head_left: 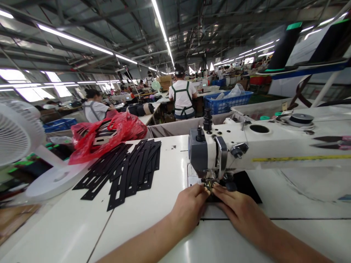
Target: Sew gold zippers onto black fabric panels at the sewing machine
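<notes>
A white sewing machine [233, 140] stands on the table, its presser foot and needle area low at the left end of its arm. Under it lies a black fabric piece [248, 186], which sticks out to the right. Just in front of the needle area, my left hand [190, 204] pinches the near edge of this piece, fingertips pressed together. Close on its right, my right hand [242, 210] grips the same piece, fingers pressed down and thumb beneath. A small gold-toothed strip [210, 184], which looks like a zipper, shows between the fingertips. The fingers partly hide the work.
Several black slotted strips [134, 166] lie heaped on the white table [148, 223] at left. Behind them sits a red plastic bag [120, 124] of pieces, beside a white fan [19, 131]. Scissors [331, 142] rest on the machine. Thread cones [283, 47] stand upper right; co-workers sit ahead.
</notes>
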A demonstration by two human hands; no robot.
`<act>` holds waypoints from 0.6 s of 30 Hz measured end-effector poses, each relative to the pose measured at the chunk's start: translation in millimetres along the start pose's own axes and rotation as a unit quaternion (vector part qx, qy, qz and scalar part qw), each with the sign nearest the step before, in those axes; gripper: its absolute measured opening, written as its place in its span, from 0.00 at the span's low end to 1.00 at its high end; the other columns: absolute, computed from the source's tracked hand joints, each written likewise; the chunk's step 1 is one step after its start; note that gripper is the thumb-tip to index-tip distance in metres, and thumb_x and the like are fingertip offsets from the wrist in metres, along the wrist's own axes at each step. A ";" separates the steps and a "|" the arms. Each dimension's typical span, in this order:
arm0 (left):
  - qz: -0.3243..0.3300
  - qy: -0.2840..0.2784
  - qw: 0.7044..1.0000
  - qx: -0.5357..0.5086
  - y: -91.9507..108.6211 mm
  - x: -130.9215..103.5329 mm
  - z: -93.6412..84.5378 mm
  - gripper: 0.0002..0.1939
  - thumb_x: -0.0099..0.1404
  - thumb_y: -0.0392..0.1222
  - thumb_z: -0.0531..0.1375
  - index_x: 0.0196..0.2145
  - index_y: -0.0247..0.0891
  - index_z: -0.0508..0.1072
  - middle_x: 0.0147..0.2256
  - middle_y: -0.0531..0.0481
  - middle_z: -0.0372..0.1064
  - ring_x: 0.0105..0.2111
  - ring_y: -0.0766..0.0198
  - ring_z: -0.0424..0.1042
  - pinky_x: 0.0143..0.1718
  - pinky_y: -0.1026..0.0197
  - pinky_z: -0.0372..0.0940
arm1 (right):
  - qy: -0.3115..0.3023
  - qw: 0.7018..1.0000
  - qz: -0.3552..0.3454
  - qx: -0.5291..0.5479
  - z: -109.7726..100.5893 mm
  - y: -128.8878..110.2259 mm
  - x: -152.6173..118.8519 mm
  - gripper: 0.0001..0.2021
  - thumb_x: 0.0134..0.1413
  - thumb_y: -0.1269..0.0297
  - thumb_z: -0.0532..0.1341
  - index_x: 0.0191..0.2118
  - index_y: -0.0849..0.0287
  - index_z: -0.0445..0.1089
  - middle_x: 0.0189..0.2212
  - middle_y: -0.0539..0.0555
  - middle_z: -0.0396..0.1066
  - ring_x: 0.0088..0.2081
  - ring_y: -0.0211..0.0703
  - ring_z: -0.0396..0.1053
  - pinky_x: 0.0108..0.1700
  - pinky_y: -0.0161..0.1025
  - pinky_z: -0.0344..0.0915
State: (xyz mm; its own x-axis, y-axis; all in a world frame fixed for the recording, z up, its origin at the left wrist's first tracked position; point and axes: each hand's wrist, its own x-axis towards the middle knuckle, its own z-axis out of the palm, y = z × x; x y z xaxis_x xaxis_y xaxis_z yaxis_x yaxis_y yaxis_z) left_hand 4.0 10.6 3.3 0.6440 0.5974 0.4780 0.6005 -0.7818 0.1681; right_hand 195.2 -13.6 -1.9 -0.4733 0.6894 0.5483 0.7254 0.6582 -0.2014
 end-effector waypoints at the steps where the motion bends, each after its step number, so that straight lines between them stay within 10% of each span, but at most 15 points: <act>1: -0.019 0.001 1.000 -0.022 -0.6 -1.9 -1.8 0.10 0.63 0.32 0.52 0.42 0.35 0.68 0.39 0.45 0.69 0.37 0.62 0.70 0.38 0.61 0.68 | -0.009 0.999 0.016 0.027 -3.9 0.9 0.8 0.15 0.56 0.74 0.53 0.47 0.61 0.69 0.43 0.57 0.73 0.43 0.44 0.72 0.45 0.40 0.70; 9: -0.110 -0.002 0.994 -0.027 -4.2 7.6 -10.7 0.03 0.60 0.34 0.57 0.31 0.38 0.70 0.28 0.53 0.71 0.29 0.63 0.71 0.35 0.60 0.66 | -0.042 0.992 0.115 0.042 -18.9 9.3 25.6 0.13 0.58 0.68 0.52 0.32 0.56 0.74 0.27 0.52 0.75 0.30 0.44 0.73 0.32 0.36 0.67; 18: -0.027 -0.004 0.999 0.043 8.1 8.0 -1.3 0.05 0.61 0.32 0.54 0.31 0.35 0.70 0.27 0.49 0.70 0.28 0.60 0.70 0.32 0.58 0.67 | -0.026 0.997 0.073 -0.004 -10.3 -3.1 10.2 0.12 0.56 0.70 0.53 0.40 0.60 0.73 0.36 0.57 0.76 0.37 0.47 0.73 0.39 0.42 0.70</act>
State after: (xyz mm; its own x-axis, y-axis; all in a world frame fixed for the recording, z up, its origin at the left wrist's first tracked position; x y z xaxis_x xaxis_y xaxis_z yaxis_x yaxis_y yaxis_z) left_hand 13.4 8.8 9.6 0.6126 0.6400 0.4638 0.6727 -0.7302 0.1190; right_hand 193.3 -11.7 12.6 -0.3873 0.7924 0.4712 0.7922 0.5475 -0.2696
